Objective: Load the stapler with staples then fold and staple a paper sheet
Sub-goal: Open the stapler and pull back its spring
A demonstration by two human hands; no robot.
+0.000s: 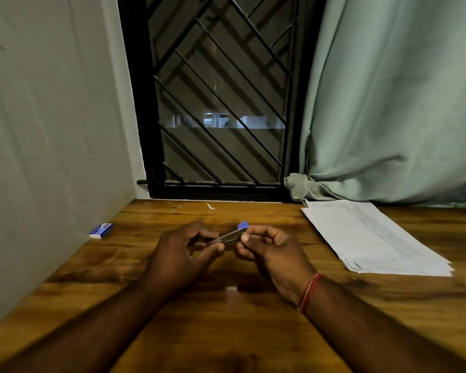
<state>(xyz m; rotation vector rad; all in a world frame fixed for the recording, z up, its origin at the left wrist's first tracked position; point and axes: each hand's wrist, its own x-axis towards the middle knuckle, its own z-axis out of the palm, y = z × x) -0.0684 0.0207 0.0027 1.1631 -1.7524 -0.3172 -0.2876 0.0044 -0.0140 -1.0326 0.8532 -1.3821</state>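
Here, a small stapler (230, 235) is held just above the middle of the table (226, 332), between the two hands. Its nearer, lower end is pinched by the left hand (180, 254), whose thumb and curled fingers (214, 248) are closed on it. Its farther end is gripped by the right hand (275, 254), whose thumb and fingers (244, 238) are wrapped round the metal body.

Only a short strip of shiny metal and a blue tip (243, 225) are seen between the fingers. The rest is covered, so it cannot be told whether the stapler is opened or whether staples lie in it. Both forearms are cut off by the lower edge of the view, and a red thread (310, 292) is seen round the right wrist.

A blue and white staple box (101, 230) is laid flat at the left edge of the table, next to the wall (51, 130) and well apart from the hands. Its print is too small to be read. A stack of paper sheets (374, 238) is laid at the right, with faint printed lines that cannot be made out and its far corner tucked under the hem of a pale green curtain (388, 103). A barred window (221, 103) is seen behind the table, and a small white scrap (210, 206) lies near its sill
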